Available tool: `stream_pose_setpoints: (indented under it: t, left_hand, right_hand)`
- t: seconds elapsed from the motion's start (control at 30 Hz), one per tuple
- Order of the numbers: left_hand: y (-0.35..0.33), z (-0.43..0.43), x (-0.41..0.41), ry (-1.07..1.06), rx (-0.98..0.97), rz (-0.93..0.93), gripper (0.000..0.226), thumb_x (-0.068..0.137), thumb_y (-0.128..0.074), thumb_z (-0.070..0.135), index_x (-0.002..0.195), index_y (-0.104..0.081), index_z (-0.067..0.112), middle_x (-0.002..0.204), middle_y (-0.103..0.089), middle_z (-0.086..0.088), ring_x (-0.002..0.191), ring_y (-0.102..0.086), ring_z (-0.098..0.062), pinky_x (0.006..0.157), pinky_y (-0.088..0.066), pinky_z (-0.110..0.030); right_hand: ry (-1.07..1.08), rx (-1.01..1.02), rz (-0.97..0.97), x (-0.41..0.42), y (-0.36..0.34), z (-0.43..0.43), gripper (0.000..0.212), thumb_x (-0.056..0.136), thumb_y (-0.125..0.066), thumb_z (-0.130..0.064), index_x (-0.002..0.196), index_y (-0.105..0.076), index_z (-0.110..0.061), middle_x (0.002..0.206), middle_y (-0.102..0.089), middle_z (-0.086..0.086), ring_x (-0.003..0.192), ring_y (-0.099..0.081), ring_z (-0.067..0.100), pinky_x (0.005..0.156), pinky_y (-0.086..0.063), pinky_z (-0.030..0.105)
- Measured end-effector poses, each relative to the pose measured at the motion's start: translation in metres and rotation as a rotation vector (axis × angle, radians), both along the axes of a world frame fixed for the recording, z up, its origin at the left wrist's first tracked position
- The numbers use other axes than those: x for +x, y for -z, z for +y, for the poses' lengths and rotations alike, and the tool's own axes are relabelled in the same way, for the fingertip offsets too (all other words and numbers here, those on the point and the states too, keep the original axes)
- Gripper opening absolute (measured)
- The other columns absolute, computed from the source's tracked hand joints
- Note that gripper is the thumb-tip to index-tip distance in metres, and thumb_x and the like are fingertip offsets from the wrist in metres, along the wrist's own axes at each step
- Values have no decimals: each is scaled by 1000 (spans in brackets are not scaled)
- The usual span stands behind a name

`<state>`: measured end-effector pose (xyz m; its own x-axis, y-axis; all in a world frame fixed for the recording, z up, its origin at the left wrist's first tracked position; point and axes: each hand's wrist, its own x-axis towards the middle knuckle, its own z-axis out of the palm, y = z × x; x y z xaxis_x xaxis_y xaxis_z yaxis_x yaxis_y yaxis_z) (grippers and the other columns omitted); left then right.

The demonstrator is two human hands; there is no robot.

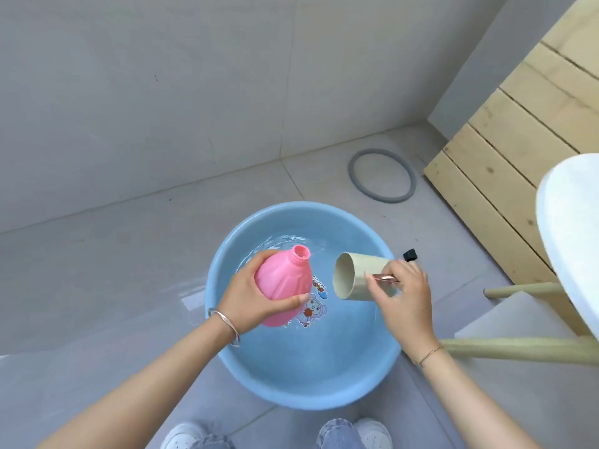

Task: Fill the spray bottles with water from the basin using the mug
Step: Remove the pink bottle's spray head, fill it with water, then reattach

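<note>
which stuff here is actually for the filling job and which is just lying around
In use: pink bottle in left hand; mug in right hand; blue basin.
Lying about: grey ring, wooden slats, white stool.

Pink bottle (282, 283), mug (359, 276) over basin (227, 335)

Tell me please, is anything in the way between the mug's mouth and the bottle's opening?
Nothing visible is. The mug, tipped sideways in the right hand, faces the uncapped neck of the pink bottle, held by the left hand. Only open air above the basin separates them.
</note>
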<state>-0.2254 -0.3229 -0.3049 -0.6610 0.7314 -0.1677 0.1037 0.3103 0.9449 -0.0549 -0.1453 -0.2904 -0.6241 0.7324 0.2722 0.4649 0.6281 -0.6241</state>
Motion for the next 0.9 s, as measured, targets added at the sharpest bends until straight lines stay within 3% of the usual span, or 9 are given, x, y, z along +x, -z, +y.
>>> stream_pose_setpoints:
  t: [0.1, 0.23, 0.33, 0.4, 0.5, 0.77, 0.9]
  left_hand:
    - [-35, -3, 5, -10, 29, 15, 82, 40, -83, 61, 114, -57, 36, 105, -66, 21, 93, -63, 3, 71, -46, -6]
    - [-90, 2, 17, 5, 105, 30, 79, 40, -82, 58, 112, -58, 37, 103, -67, 18, 88, -63, 6, 68, -46, -6]
    - [-133, 11, 30, 19, 166, 41, 77, 40, -82, 58, 110, -58, 37, 101, -67, 15, 85, -63, 6, 66, -48, -7]
    - [-160, 19, 40, 46, 193, 71, 77, 40, -81, 59, 111, -57, 37, 102, -67, 14, 85, -63, 5, 67, -49, -9]
    - [-193, 34, 59, 76, 246, 92, 77, 40, -80, 59, 110, -58, 36, 102, -67, 13, 86, -64, 3, 68, -50, -9]
    - [-249, 71, 122, 159, 323, 70, 78, 40, -80, 60, 111, -58, 37, 106, -66, 13, 94, -64, -3, 70, -52, -14]
    - [-262, 82, 153, 214, 334, 73, 78, 42, -81, 61, 112, -58, 37, 106, -67, 14, 96, -65, -6, 78, -56, -27]
  right_hand:
    - [200, -430, 247, 15, -33, -12, 37, 85, -70, -13, 62, -40, -12, 59, -41, -3, 60, -36, 12, 59, -29, 27]
    - [274, -611, 487, 35, -83, -25, 34, 86, -68, -12, 67, -43, 1, 54, -53, -8, 60, -52, 8, 66, -43, 21]
    - [274, -632, 636, 50, -127, -35, 34, 87, -65, -9, 65, -40, -9, 51, -52, -12, 59, -60, 1, 64, -45, 8]
    - [295, -594, 720, 61, -156, -35, 34, 89, -62, -7, 65, -39, -10, 46, -44, -17, 50, -50, -4, 57, -39, 5]
    - [357, -517, 822, 87, -192, -27, 37, 92, -61, -13, 64, -37, -14, 49, -34, -16, 49, -35, -2, 52, -32, 8]
    - [632, -489, 939, 158, -226, 5, 34, 90, -64, -25, 65, -42, -18, 61, -39, -6, 52, -38, 0, 48, -32, 9]
    - [718, -505, 950, 181, -220, 12, 34, 92, -62, -26, 65, -42, -17, 64, -39, -4, 61, -37, 7, 49, -30, 11]
